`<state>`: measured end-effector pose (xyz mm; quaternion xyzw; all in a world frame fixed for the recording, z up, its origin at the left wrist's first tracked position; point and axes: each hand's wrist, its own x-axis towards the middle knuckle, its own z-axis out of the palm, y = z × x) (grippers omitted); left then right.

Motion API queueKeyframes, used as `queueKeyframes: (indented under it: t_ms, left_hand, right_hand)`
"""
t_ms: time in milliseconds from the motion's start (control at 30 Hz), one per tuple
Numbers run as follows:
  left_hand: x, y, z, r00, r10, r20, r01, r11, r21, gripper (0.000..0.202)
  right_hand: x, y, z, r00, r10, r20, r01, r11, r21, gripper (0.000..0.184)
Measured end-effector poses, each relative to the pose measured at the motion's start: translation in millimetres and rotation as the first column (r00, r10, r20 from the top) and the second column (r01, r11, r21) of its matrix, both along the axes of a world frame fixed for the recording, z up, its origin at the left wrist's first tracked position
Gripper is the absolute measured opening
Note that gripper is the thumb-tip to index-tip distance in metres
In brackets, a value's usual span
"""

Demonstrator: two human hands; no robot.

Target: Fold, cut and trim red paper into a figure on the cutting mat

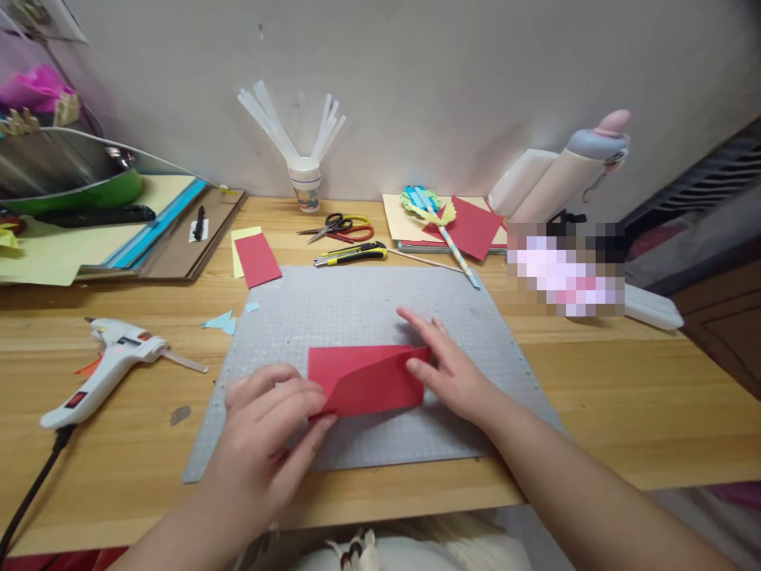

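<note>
A sheet of red paper [380, 384] lies over the grey cutting mat [333, 301], its front flap folded up and bowed. My left hand [267, 420] pinches the paper's lower left corner between thumb and fingers. At the right end, my right hand [449, 369] has its thumb against the front of the flap and its fingers behind, with the index finger stretched out. The lower fingers of that hand are partly hidden. Small light blue paper scraps [221, 322] lie by the mat's left edge.
Left of the mat lies a white hot glue gun [112, 361] with a black cord. Behind are red cut paper [258, 259], scissors [338, 228], a yellow utility knife [350, 253] and a cup [307, 186] of glue sticks. A paper flower [437, 214] rests at back right near a bottle [564, 174].
</note>
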<state>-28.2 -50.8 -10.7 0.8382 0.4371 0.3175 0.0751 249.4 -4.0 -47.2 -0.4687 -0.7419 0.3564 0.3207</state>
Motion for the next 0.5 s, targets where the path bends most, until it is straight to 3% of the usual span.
queueKeyframes:
  t_ms: [33,100,167,267,367,433,500]
  left_hand:
    - [-1.9,-1.4,5.7,1.0,-0.019,0.015,0.017,0.997,0.074,0.018]
    - [-3.5,-2.5,15.1,0.997,0.011,0.081,-0.021,0.991,0.131,0.022]
    - [-1.3,-0.3,18.8,0.975,0.134,0.18,-0.142,0.989,0.037,0.014]
    - [6.1,8.7,11.5,0.899,0.354,0.258,-0.278,0.916,-0.29,0.012]
    - [10.7,18.7,-2.4,0.877,0.439,0.196,-0.285,0.803,-0.523,0.028]
    - [10.4,21.1,-8.1,0.895,0.432,0.111,-0.337,0.818,-0.466,0.038]
    - [8.3,18.3,-8.4,0.945,0.327,-0.011,-0.316,0.904,-0.288,0.05]
  right_hand:
    - [2.2,-0.1,1.5,0.981,-0.008,-0.196,-0.005,0.998,-0.067,0.067]
    - [3.8,-1.7,5.9,0.865,0.001,-0.501,-0.116,0.973,-0.199,0.066]
    - [1.0,-4.8,10.4,0.768,0.015,-0.64,-0.257,0.923,-0.287,0.06]
    - [-8.9,-9.6,14.0,0.715,-0.055,-0.697,-0.312,0.868,-0.388,0.046]
    - [-19.1,-11.5,13.5,0.72,-0.19,-0.667,-0.255,0.821,-0.51,0.041]
    - [-23.0,-10.9,12.4,0.737,-0.246,-0.63,-0.221,0.793,-0.568,0.043]
    - [-23.9,-9.5,11.5,0.739,-0.277,-0.614,-0.203,0.778,-0.595,0.046]
